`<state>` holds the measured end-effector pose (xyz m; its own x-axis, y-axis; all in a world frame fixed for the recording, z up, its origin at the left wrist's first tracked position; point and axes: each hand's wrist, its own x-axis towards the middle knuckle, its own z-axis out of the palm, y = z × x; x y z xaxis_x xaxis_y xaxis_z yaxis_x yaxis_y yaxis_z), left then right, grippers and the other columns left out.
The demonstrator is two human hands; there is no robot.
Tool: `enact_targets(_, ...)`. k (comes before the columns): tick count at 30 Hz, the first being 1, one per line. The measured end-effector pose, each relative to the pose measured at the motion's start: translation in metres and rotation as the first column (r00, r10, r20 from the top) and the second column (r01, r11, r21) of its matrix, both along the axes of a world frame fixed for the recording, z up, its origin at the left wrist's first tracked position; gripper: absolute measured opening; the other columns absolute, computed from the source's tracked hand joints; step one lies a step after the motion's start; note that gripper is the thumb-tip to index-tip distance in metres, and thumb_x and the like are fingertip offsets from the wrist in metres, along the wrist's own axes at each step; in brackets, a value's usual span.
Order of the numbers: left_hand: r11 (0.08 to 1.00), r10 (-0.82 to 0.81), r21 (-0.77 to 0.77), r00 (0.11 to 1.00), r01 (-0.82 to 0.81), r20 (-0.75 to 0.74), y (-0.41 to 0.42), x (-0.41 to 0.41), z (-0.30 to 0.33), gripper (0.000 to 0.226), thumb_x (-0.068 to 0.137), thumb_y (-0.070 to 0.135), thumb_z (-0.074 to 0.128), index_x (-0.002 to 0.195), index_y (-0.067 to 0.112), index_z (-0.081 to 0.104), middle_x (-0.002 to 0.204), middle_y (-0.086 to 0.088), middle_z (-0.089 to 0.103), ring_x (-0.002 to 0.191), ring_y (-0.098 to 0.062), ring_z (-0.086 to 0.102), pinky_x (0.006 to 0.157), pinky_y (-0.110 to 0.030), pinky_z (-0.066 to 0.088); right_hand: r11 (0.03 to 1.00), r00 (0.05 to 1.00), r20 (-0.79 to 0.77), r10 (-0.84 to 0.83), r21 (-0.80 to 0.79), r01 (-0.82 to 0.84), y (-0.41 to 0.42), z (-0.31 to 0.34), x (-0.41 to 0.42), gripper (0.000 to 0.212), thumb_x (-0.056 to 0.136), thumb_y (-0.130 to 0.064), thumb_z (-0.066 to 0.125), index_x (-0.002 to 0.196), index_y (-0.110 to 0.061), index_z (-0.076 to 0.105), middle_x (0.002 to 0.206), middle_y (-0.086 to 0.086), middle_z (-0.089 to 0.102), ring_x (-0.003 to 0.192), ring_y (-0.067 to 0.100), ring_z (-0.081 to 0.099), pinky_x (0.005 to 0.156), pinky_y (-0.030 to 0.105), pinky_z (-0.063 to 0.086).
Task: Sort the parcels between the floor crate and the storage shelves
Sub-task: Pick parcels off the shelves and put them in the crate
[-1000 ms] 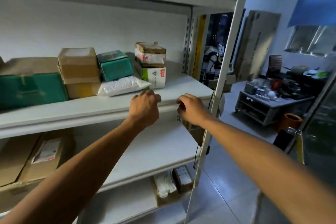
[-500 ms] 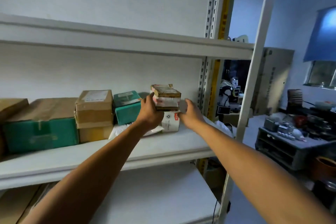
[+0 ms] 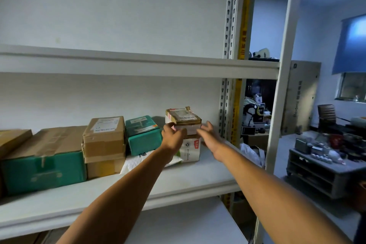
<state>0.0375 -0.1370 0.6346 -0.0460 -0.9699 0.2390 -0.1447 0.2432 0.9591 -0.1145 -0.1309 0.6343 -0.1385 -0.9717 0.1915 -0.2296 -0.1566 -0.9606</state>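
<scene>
Low cluttered table (image 3: pixel 324 166), dark chair (image 3: pixel 326 114)

My left hand (image 3: pixel 174 135) and right hand (image 3: pixel 208 134) flank the top parcel (image 3: pixel 183 120), stacked on another parcel (image 3: pixel 190 149) on the shelf (image 3: pixel 208 172).

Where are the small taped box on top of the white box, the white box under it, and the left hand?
small taped box (image 3: pixel 185 118): head view, on its top label.
white box (image 3: pixel 191 150): head view, on its front face.
left hand (image 3: pixel 173 137): head view, on the back of the hand.

Dim bluish daylight from the right; edges bowed, right side soft.
</scene>
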Motion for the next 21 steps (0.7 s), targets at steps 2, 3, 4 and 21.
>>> enact_targets(2,0.999,0.027,0.02,1.0,-0.027,-0.008,0.005,0.001,0.0,0.08,0.064,0.05,0.058,0.132,0.011,0.047,0.128,-0.017,0.051,0.119,-0.036,0.055,0.105,-0.054,0.049,0.999,0.999,0.039,-0.007,-0.033,0.008,0.002,-0.003,-0.004,0.045,0.104,-0.027,0.051,0.146,-0.018,0.042,0.142,0.011,0.056,0.121,0.022,0.055,0.11,0.045,0.041)
enact_targets(3,0.999,0.045,0.025,0.999,-0.045,-0.021,0.008,0.001,0.002,0.078,0.067,0.054,0.059,0.132,0.013,0.046,0.127,-0.014,0.05,0.118,-0.033,0.056,0.104,-0.053,0.049,0.999,0.999,0.034,-0.006,-0.051,0.008,0.004,-0.004,-0.005,0.028,0.104,-0.028,0.049,0.131,-0.021,0.053,0.132,0.01,0.062,0.109,0.016,0.058,0.105,0.044,0.045)
enact_targets(4,0.998,0.066,0.024,0.997,-0.065,-0.033,0.009,0.001,0.004,0.076,0.071,0.059,0.06,0.131,0.014,0.047,0.126,-0.013,0.05,0.116,-0.031,0.056,0.105,-0.052,0.049,0.998,1.0,0.026,0.001,-0.067,0.001,0.005,-0.004,-0.005,0.017,0.105,-0.028,0.047,0.117,-0.025,0.058,0.123,0.006,0.065,0.102,0.01,0.058,0.099,0.04,0.046)
enact_targets(21,0.988,0.103,0.137,0.967,-0.072,-0.231,0.024,-0.005,-0.001,0.086,0.068,0.041,0.07,0.144,0.021,0.033,0.131,-0.017,0.045,0.11,-0.035,0.06,0.085,-0.049,0.06,0.979,0.968,0.159,-0.195,-0.025,0.202,0.016,-0.014,-0.012,0.041,0.087,-0.056,0.071,0.099,-0.019,0.057,0.104,0.007,0.067,0.097,0.023,0.065,0.092,0.048,0.058)
